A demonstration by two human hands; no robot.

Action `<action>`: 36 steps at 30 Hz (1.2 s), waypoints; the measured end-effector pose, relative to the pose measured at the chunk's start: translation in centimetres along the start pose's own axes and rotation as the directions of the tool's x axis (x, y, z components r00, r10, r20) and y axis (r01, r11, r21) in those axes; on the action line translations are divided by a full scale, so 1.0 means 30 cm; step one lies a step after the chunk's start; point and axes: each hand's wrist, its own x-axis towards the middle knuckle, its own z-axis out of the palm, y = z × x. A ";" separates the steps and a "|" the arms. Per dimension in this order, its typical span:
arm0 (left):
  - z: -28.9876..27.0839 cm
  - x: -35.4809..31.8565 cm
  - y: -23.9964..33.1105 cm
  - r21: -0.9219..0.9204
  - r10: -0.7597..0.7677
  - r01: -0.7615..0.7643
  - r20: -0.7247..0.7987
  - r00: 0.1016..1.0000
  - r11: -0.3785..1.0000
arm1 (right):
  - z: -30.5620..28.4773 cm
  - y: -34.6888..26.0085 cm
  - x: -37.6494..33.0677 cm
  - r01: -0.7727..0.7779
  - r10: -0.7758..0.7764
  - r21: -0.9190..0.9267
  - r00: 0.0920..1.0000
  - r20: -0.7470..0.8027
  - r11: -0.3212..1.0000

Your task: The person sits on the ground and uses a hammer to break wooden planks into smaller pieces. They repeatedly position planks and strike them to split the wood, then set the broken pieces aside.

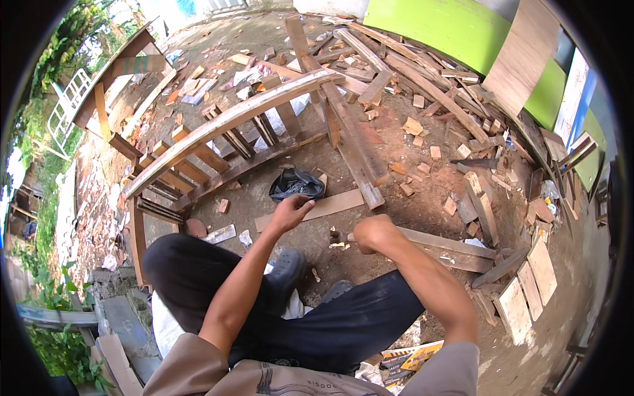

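Observation:
My left hand (pixel 290 213) is at the near rim of a black plastic bag (pixel 297 183) on the ground. Its thumb and fingers are drawn together; what they hold, if anything, is too small to make out. My right hand (pixel 373 234) is closed in a fist around a hammer, its dark head (pixel 335 236) sticking out to the left. A flat wooden board (pixel 333 206) lies between the bag and my hands. Beyond the bag stands a slatted wooden frame (pixel 231 127), with a long side rail (pixel 356 158) coming toward my right hand.
A plank (pixel 442 247) lies right of my right fist. Scrap timber (pixel 429 79) is heaped at the far right before green panels (pixel 436 26). Wood offcuts and brick bits litter the dirt. Short boards (pixel 528 290) lie at right. A grey shoe (pixel 288 267) is below my left hand.

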 end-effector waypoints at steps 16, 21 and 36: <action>0.008 -0.188 0.304 -0.159 0.222 -0.174 0.376 0.900 0.972 | 0.174 0.156 -0.095 -0.223 0.246 0.224 0.966 -0.081 0.949; -0.055 -0.031 0.495 -0.136 0.576 -0.564 0.310 0.756 0.814 | 0.277 0.204 -0.137 -0.274 0.346 0.333 0.921 -0.178 0.902; 0.081 0.484 0.534 0.498 0.315 -0.532 0.456 0.833 0.685 | 0.323 0.230 -0.143 -0.543 0.621 0.351 0.766 -0.165 0.763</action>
